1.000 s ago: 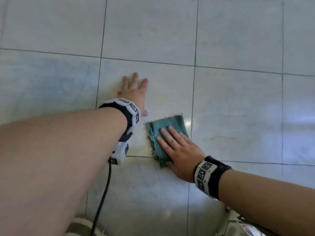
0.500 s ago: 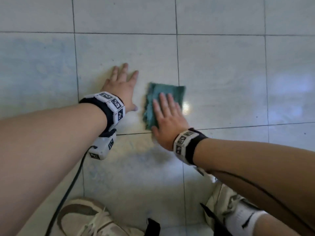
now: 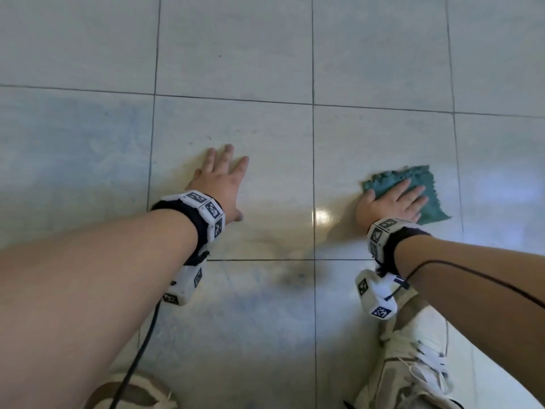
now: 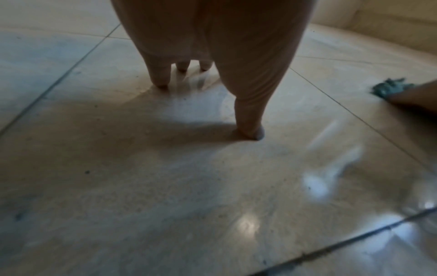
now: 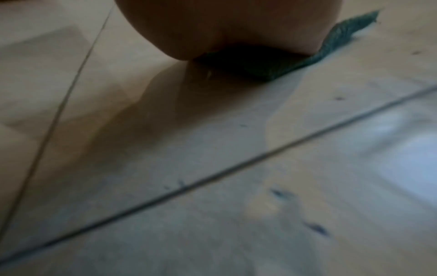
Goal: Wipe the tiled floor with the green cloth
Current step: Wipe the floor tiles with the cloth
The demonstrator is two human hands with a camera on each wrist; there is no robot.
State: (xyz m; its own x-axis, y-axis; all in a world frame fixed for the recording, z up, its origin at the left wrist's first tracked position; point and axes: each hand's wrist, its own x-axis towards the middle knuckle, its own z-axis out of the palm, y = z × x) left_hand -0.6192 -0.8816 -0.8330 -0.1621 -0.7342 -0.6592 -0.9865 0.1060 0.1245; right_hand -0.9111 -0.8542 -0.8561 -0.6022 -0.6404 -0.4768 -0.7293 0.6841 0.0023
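The green cloth (image 3: 429, 188) lies flat on the pale tiled floor (image 3: 236, 54), on the tile right of the centre grout line. My right hand (image 3: 392, 202) presses on it with straight, spread fingers, covering its left and middle part. In the right wrist view the palm (image 5: 224, 24) sits on the cloth (image 5: 340, 35), whose edge sticks out to the right. My left hand (image 3: 219, 184) lies flat on the bare tile to the left, fingers spread; in the left wrist view its fingertips (image 4: 160, 82) touch the floor and the cloth (image 4: 390, 87) shows far right.
Two white sneakers stand near me, one at the bottom left (image 3: 132, 391) and one at the bottom right (image 3: 413, 358). Dark smudges (image 3: 295, 276) mark the floor by the grout crossing between my arms. A black cable (image 3: 141, 349) hangs from the left wristband.
My right hand has slid the cloth to the right, across the grout line onto the neighbouring tile. The left hand has stayed planted on its tile.
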